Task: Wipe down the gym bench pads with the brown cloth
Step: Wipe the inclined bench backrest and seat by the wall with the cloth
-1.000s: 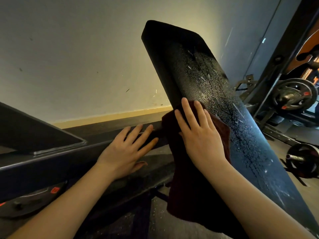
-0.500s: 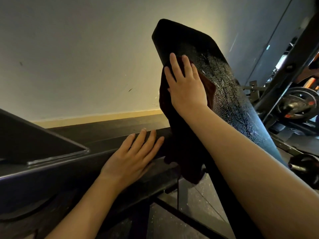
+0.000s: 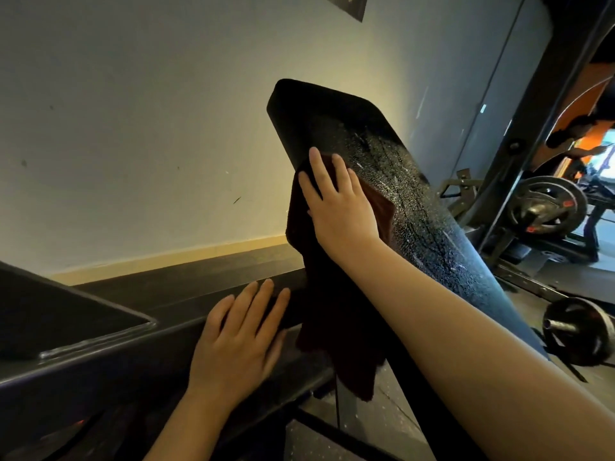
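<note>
Right now the right hand [image 3: 339, 207] presses the brown cloth [image 3: 319, 294] flat, fingers spread, against the tilted bench pad [image 3: 416, 207] at frame centre. Cloth hangs lengthwise downward; pad's long axis runs upper left to lower right. Left hand [image 3: 239, 341] rests open on the dark frame bar [image 3: 133, 341]

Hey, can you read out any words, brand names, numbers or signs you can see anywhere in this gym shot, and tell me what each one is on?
No text here can be read.
Weight plate: small orange-red marks, too blurred to read.
Poster at the top of the wall: dark with yellowish shapes, cut off, nothing legible.
Backrest pad: only droplets, no label.
Brown cloth: no tag visible.
</note>
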`<state>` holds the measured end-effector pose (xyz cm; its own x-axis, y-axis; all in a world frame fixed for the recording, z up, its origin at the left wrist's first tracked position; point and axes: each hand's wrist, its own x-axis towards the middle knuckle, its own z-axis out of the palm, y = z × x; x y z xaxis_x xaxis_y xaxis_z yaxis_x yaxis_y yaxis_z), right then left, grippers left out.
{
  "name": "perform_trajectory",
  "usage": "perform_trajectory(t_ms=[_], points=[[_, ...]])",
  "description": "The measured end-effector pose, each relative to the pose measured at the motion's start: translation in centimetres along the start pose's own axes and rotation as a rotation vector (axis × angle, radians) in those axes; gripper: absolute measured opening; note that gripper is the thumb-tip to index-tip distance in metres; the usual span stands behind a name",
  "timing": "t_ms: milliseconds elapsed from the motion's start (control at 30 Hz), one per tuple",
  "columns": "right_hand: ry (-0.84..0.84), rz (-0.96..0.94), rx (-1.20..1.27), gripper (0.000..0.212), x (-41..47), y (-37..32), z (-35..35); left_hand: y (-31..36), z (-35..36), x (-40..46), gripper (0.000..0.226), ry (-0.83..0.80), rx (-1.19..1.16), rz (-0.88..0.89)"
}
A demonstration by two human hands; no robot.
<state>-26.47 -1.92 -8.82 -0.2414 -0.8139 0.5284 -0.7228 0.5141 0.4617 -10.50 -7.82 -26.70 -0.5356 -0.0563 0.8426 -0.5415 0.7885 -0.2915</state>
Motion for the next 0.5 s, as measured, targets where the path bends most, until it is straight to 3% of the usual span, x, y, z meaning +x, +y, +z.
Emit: perform_trajectory(t_ms=[267,500], points=[[0.040,0.064,-0.033,0.062,9.5,-0.9,-0.4,0.2,1.7,-0.2,0.053,0.071,0.135,0.021],[0.005,0.067,-0.039,0.066,7.7,-1.3,-1.0,0.0,1.7,-0.4,0.058,0.042,0.169,0.045]])
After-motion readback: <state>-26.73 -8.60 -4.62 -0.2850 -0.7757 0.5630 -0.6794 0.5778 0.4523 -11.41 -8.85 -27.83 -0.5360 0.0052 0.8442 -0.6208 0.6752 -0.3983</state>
